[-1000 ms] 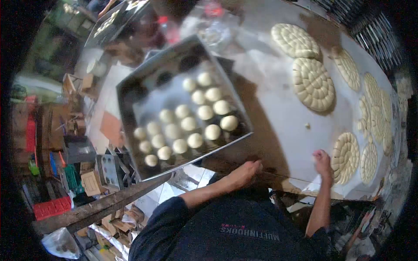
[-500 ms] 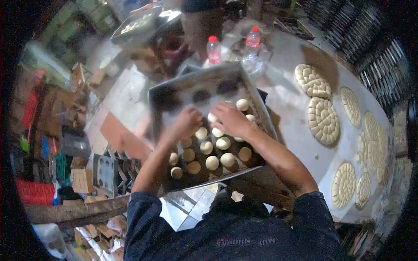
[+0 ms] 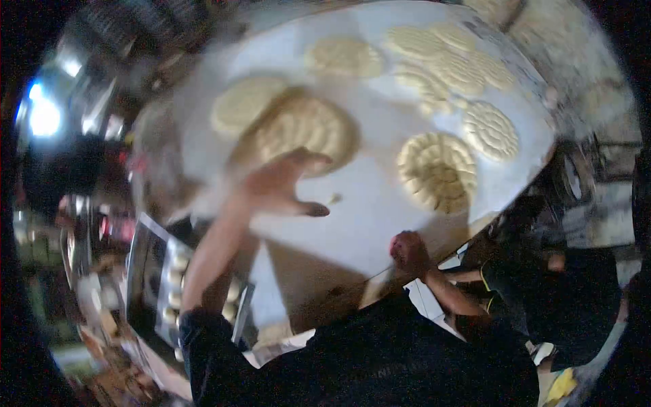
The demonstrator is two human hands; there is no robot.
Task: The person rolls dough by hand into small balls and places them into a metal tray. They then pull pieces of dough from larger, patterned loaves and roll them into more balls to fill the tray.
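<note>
My left hand [image 3: 281,184] reaches over the white tabletop [image 3: 359,237], with thumb and fingers spread and nothing between them. Just beyond it lies a round of dough [image 3: 305,132] scored into many pieces, partly in shadow. A tiny dough scrap [image 3: 334,198] rests near my thumb. Close to the table's front edge is my right hand [image 3: 409,251], its fingers curled closed; whatever may be inside them is hidden. Another scored dough round [image 3: 437,173] sits beyond this hand, touching neither hand. At left, beneath my left forearm, dough balls [image 3: 175,298] sit in a metal tray [image 3: 144,271].
More scored dough rounds [image 3: 489,130] lie across the far and right parts of the table, some overlapping. Another person in dark clothing [image 3: 569,305] is close by on the right. A bright light [image 3: 44,119] shines at far left. Motion blurs much of the left side.
My view has swung right, from the tray to the table of dough rounds. Both hands have left the dough balls; the left is now spread over the table, the right curled near its edge.
</note>
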